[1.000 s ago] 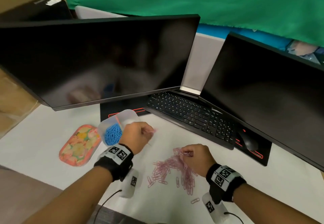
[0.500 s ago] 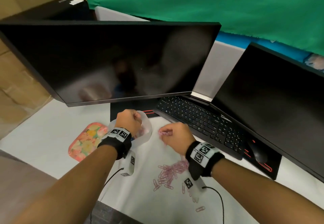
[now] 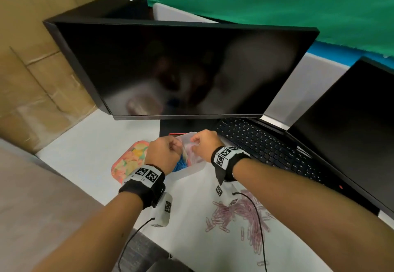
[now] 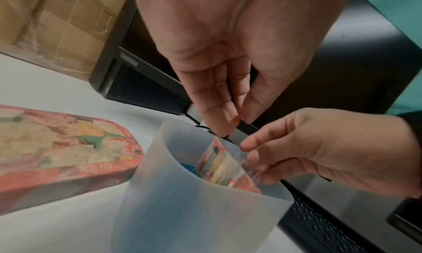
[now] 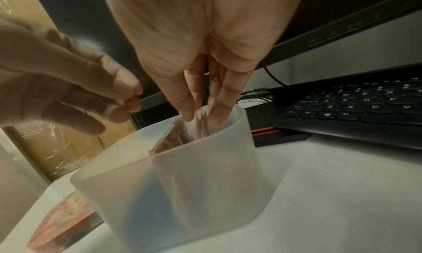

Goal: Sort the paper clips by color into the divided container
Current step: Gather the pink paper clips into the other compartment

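Both hands met over the frosted divided container (image 3: 193, 166). The right hand (image 5: 200, 87) reached straight-fingered into its pink side; the left hand (image 4: 228, 72) hung relaxed, holding nothing. Loose pink paper clips (image 3: 241, 214) (light, slippery wire) wanted fingertip pinching.

Container (image 4: 182, 211) frosted translucent plastic, matt; divider card (image 4: 224, 168) glossy; monitor screen (image 3: 181, 69) glossy black.

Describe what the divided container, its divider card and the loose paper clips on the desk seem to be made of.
Divided container: frosted, translucent plastic; blue shows dimly through its wall. Divider card: probably glossy printed card or plastic film; it is colourful and catches light. Paper clips: pink, likely coated wire; too small to confirm.
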